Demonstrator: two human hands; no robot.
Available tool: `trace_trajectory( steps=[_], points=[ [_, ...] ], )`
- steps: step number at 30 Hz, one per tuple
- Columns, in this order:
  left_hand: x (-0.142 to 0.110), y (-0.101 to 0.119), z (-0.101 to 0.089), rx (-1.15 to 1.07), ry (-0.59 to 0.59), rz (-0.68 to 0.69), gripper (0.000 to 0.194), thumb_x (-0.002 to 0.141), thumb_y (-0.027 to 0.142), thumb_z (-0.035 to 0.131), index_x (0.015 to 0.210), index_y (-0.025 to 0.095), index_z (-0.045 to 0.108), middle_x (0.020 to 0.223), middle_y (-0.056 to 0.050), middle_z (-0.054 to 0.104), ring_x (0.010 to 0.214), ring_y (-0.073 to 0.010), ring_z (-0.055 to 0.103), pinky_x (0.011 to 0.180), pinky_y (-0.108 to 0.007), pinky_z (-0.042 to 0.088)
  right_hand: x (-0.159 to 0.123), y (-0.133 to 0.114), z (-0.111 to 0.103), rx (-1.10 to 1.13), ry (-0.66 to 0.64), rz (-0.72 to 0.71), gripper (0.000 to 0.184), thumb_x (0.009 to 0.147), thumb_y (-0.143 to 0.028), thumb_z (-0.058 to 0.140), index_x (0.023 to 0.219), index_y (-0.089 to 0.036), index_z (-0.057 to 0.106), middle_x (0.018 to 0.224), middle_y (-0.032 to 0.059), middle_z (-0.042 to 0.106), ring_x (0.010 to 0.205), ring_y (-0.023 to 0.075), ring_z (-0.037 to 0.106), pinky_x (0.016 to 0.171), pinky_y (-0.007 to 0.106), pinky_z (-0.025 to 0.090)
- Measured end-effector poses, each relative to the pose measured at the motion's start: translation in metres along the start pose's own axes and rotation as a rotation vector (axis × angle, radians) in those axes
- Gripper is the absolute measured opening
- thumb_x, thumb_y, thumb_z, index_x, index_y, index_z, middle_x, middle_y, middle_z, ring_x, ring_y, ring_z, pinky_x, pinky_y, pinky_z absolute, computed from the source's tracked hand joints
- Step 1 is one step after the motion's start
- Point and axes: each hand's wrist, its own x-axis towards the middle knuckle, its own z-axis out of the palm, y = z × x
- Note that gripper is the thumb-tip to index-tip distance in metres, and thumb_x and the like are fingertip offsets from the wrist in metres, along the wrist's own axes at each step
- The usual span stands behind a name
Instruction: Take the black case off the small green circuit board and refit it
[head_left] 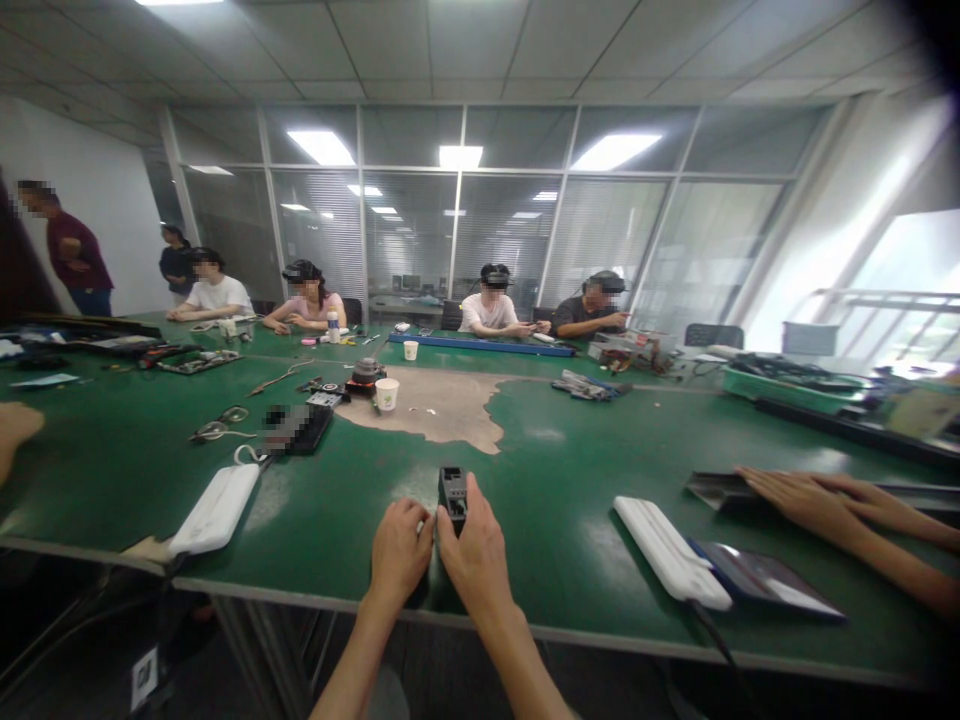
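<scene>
A small black plastic part (pixel 452 484), box-shaped with openings in its top face, stands on the green table in front of me. My right hand (pixel 476 550) grips its near end, thumb on the left side and fingers along the right. Just left of it, my left hand (pixel 401 550) rests by the table's front edge with its fingers curled in. Whether something sits inside those fingers is hidden. The lower part of the black piece is covered by my right hand.
White power banks (pixel 217 508) (pixel 667 550) lie to both sides, the right one beside a dark flat panel (pixel 772 580). Another person's hands (pixel 810 500) rest on a black metal strip (pixel 716 490) at right. A paper cup (pixel 386 394) and pliers (pixel 585 386) are farther back.
</scene>
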Motion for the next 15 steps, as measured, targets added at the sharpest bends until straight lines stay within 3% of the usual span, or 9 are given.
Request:
trace_trajectory(
  steps=[10,15],
  points=[
    [0.0,-0.002,0.001,0.012,-0.018,0.019,0.025,0.091,0.027,0.043,0.078,0.021,0.062,0.089,-0.005,0.06,0.088,-0.0172,0.053,0.08,-0.029,0.04,-0.02,0.013,0.015,-0.06,-0.037,0.026,0.061,0.088,-0.03,0.046,0.14,0.001,0.035,0.131,0.0241,0.052,0.124,0.0293,0.05,0.099,0.043,0.043],
    [0.0,-0.003,0.001,-0.001,-0.035,0.004,0.021,0.09,0.025,0.045,0.078,0.02,0.062,0.09,-0.004,0.061,0.089,-0.0173,0.053,0.08,-0.028,0.04,-0.024,0.016,0.018,-0.113,-0.017,0.032,0.066,0.087,-0.04,0.051,0.138,0.0,0.039,0.136,0.0251,0.048,0.127,0.0317,0.046,0.102,0.045,0.04]
  ],
)
